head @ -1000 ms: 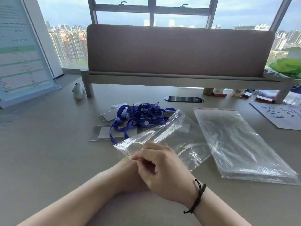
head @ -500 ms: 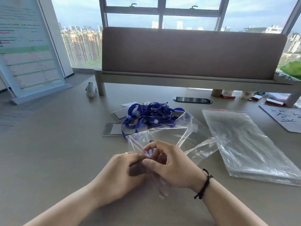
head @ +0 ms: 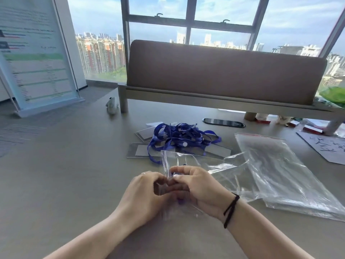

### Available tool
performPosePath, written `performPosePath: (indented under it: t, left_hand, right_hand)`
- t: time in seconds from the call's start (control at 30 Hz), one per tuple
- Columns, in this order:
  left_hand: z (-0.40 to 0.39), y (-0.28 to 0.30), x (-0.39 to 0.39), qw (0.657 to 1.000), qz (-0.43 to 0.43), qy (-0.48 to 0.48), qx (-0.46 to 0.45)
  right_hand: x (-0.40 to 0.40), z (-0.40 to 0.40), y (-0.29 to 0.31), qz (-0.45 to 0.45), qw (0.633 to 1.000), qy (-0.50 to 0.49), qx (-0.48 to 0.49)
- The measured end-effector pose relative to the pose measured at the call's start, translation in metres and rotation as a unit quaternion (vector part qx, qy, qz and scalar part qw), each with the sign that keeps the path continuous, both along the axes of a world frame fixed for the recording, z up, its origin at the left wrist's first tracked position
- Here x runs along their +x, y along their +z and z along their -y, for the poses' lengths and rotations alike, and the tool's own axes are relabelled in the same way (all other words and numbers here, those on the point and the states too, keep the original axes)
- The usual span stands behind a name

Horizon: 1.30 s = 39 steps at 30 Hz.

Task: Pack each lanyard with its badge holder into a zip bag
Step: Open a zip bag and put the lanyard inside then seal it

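A: How many hands on the zip bag (head: pixel 188 159)?

B: Two. The left hand (head: pixel 147 191) and the right hand (head: pixel 197 186) meet at its near edge, fingers curled in and pinching the clear plastic between them. A bit of blue shows through the plastic just under the right hand; what it is I cannot tell.

A: Where does that bag lie?

B: Just in front of the lanyard pile (head: pixel 179 137), its far edge overlapping the pile's near side, on the table (head: pixel 65 174).

A: How many lanyards?

B: One tangled heap of blue ribbon; the strands cannot be counted apart. At least three badge holders (head: pixel 143 150) lie under and beside it.

A: Spare bags?

B: One stack of zip bags (head: pixel 276 165) right of the pile, red strip at its far end; the number within cannot be told.

A: Anything else?

B: One dark phone (head: pixel 223 122) behind the pile, one paper with handwriting (head: pixel 324 146) far right, one sign stand (head: pixel 35 58) far left.
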<state>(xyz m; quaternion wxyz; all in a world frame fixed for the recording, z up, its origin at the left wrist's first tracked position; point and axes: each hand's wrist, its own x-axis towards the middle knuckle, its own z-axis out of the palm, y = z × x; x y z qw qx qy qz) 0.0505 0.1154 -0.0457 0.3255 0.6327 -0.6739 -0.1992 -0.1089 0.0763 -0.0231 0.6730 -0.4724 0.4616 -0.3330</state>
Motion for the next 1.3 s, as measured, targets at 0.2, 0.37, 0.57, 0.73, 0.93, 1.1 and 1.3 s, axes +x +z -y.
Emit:
performPosePath:
  t: [0.2, 0.37, 0.57, 0.73, 0.93, 1.1, 1.3]
  left_hand:
    - [0.005, -0.002, 0.011, 0.998, -0.02, -0.007, 0.057]
    - [0.009, 0.0, 0.023, 0.996, -0.009, -0.03, 0.08]
    - [0.02, -0.007, 0.043, 0.998, 0.038, 0.039, 0.03]
    - [0.023, -0.005, 0.044, 0.996, -0.08, 0.033, 0.031]
    - [0.016, 0.03, 0.034, 0.916, -0.395, 0.005, 0.07]
    - [0.027, 0.058, 0.038, 0.83, -0.554, 0.065, -0.008]
    - [0.015, 0.038, 0.023, 0.869, -0.465, -0.055, 0.16]
  right_hand:
    - [-0.008, 0.046, 0.023, -0.422, 0.831, -0.019, -0.363]
    - [0.006, 0.086, 0.015, -0.491, 0.808, 0.128, -0.3]
    - [0.004, 0.089, 0.011, -0.344, 0.894, 0.098, -0.27]
    - [-0.005, 0.078, 0.019, -0.267, 0.916, 0.036, -0.299]
    - [-0.02, 0.068, 0.045, -0.111, 0.952, -0.061, -0.28]
    - [-0.026, 0.058, 0.064, -0.005, 0.961, -0.112, -0.251]
    - [-0.021, 0.05, 0.07, 0.119, 0.958, -0.168, -0.198]
